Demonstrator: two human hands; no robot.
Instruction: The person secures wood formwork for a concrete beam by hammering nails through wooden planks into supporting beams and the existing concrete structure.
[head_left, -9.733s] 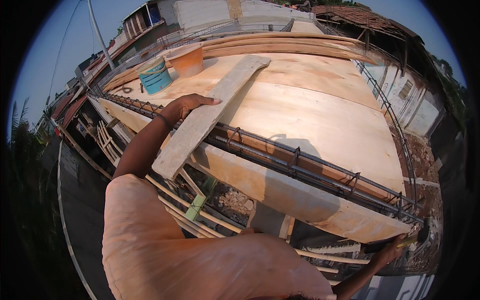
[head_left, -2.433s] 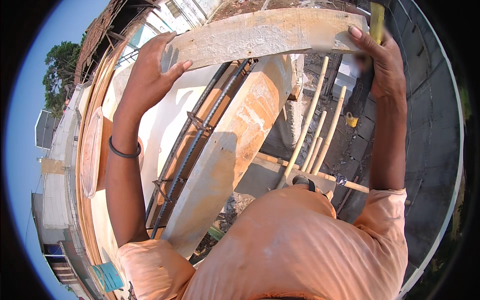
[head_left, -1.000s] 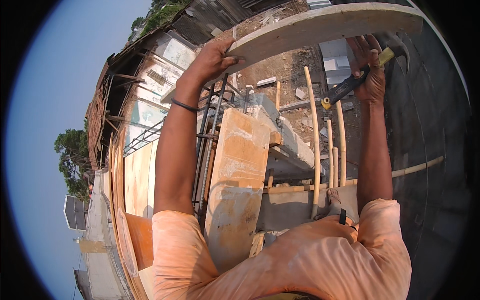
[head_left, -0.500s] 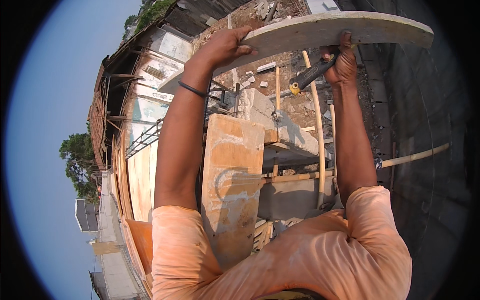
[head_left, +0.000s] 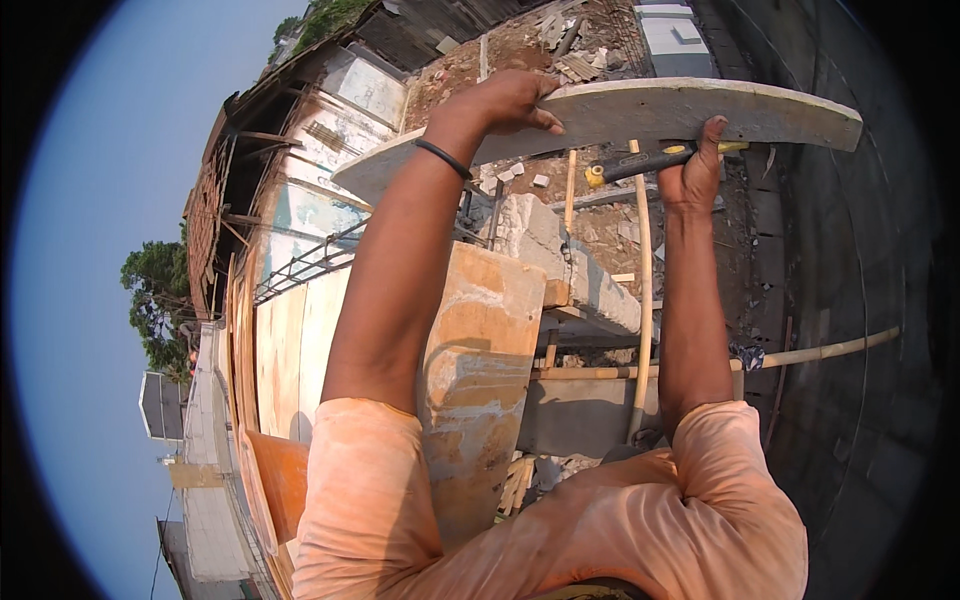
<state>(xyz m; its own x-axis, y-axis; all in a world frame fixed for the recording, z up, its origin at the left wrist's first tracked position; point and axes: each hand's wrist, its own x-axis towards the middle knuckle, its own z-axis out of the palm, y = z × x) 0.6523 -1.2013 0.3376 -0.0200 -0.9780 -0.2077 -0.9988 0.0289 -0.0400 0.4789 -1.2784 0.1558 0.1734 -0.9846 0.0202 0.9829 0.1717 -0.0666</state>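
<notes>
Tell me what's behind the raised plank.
Around the plank, rubble-strewn ground and a white block-like object show beyond its upper edge; more rubble and a bamboo pole show below. The plank covers the strip between, so what lies there cannot be seen.

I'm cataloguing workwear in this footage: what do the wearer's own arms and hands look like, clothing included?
The faded peach-orange cloth shirt has short, loose, creased sleeves with patchy colour, leaving both forearms uncovered. A thin, plain black band circles the left wrist; none shows on the right wrist. The left hand and right hand are gloveless.
</notes>
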